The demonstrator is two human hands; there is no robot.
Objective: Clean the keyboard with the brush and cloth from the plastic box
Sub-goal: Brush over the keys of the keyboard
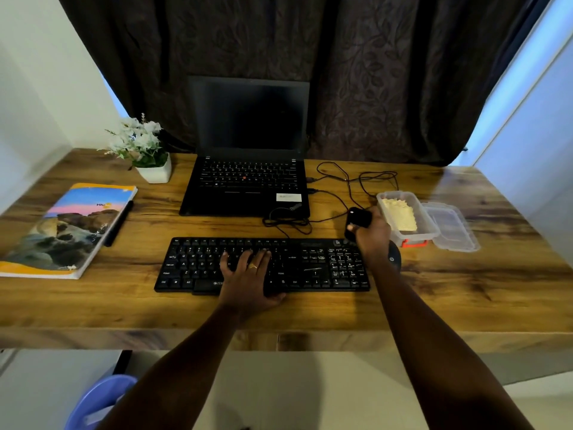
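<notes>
The wooden desk point(434, 290) fills the view. The keyboard point(310, 268) lies dead centre near its front edge, square to the person. The left hand point(248, 274) lies flat on the middle keys, fingers straight and spread, pinning the board. That is a sound move, since a light keyboard will likely skate under brushing.

At two o'clock from the keyboard stands the plastic box point(403, 235), uncovered, with the yellow cloth point(400, 214) lying inside. Its lid point(451, 226) rests just beside it at three o'clock. Between box and keyboard hovers the right hand point(373, 231), fingers curled round a small black thing, probably the brush point(358, 218).

To do this step well, the person should carry it to the twelve o'clock row and sweep along the gaps toward one end. Light strokes will send crumbs off the board rather than deeper between the keys. The left hand should move to a bare edge clear of the row being swept. The cloth can wait for the wipe.

Now the unclear parts. A round dark item, perhaps a mouse point(394, 259), sits mostly hidden under the right wrist at the keyboard's three o'clock. No bristles show on the black thing, because the fingers cover much of it. An orange piece point(414, 243) at the box's six o'clock is too indistinct to name. Any dirt on the keys is too fine to make out.
</notes>
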